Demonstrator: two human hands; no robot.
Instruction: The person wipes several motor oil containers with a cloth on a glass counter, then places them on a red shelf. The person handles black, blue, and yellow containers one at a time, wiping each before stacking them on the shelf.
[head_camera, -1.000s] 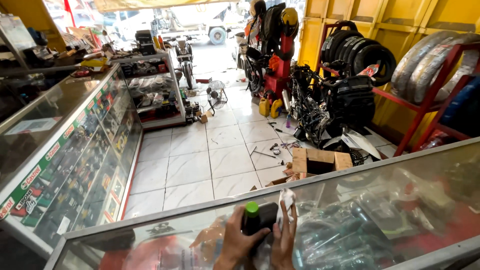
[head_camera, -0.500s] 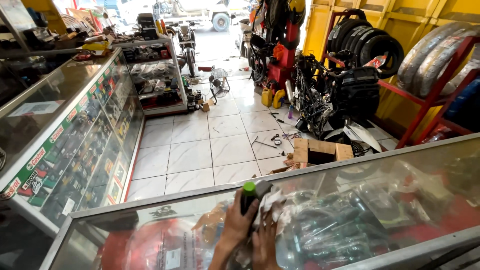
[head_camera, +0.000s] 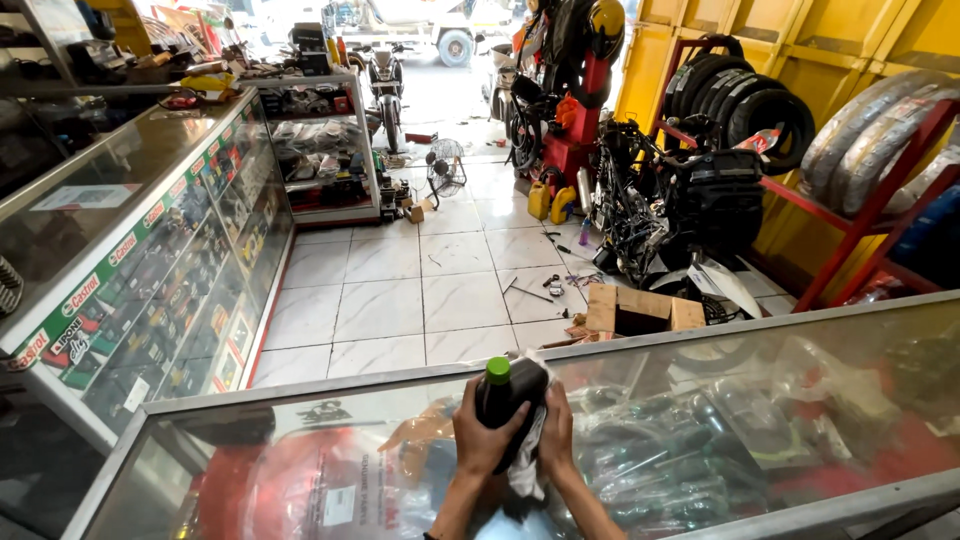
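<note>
Black plastic is filling both grips: the fingers of the left hand (head_camera: 487, 432) are curling around the near side of a dark bottle (head_camera: 507, 405), pressed close together against its body, thumb side up toward the neck. The right hand (head_camera: 556, 436) is closing on the opposite side, its fingers pressing a white cloth (head_camera: 527, 455) flat against the bottle wall (whether the fingertips reach around the far face cannot be told from this view). The bottle is standing upright, its green cap (head_camera: 498, 370) pointing up and uncovered, and it is being held just above the glass top of the front display counter (head_camera: 700, 400), near that counter's far edge.

Both wrists are angling inward, and the two forearms are rising from the bottom edge of the view and converging on the bottle.

Beneath the glass, bagged parts and red packaging are lying in the case. Beyond the counter, a white tiled floor (head_camera: 400, 290) is carrying scattered hand tools and an open cardboard box (head_camera: 640, 310). A second glass display case (head_camera: 130, 270) is running along the left. At the right, a partly stripped motorcycle (head_camera: 680, 200) is standing beside a red rack of tyres (head_camera: 850, 150), against a yellow wall (head_camera: 800, 40).
</note>
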